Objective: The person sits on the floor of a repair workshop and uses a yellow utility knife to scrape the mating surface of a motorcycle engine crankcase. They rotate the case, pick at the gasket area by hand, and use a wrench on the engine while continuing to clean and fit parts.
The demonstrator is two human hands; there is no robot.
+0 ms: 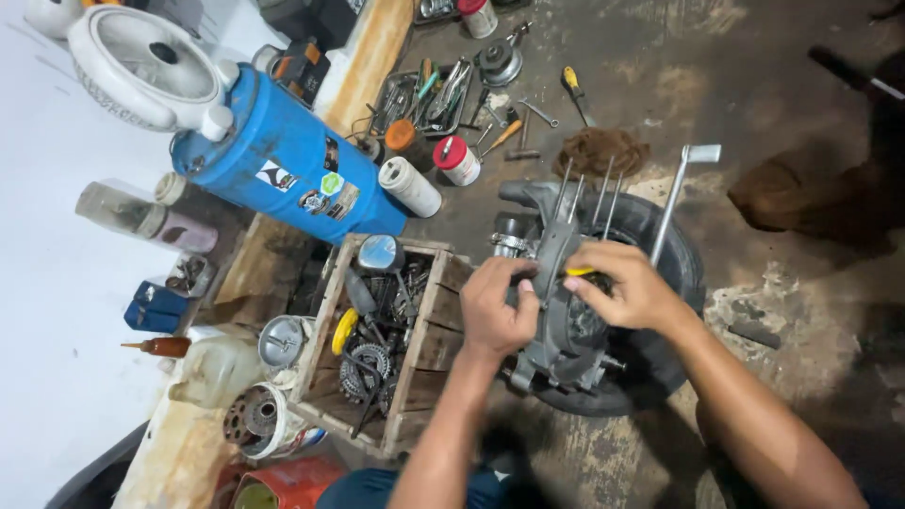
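The floor (754,85) is dirty and full of tools. My left hand (497,306) grips the engine (556,330) on a tire (660,254). My right hand (627,287) pinches a yellow tool (579,271).

The right hand (627,287) hides most of a yellow-tipped tool (579,271).

I see a blue drum (283,160) upper left w/ small stickers (330,184), white, green, dark. Two white cans w/ red lids (457,158) stand nr the tool tray.

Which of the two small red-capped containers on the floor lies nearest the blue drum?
The white container with the red cap, just right of the blue drum beside a white roll. The other red-capped one stands far off at the top edge.
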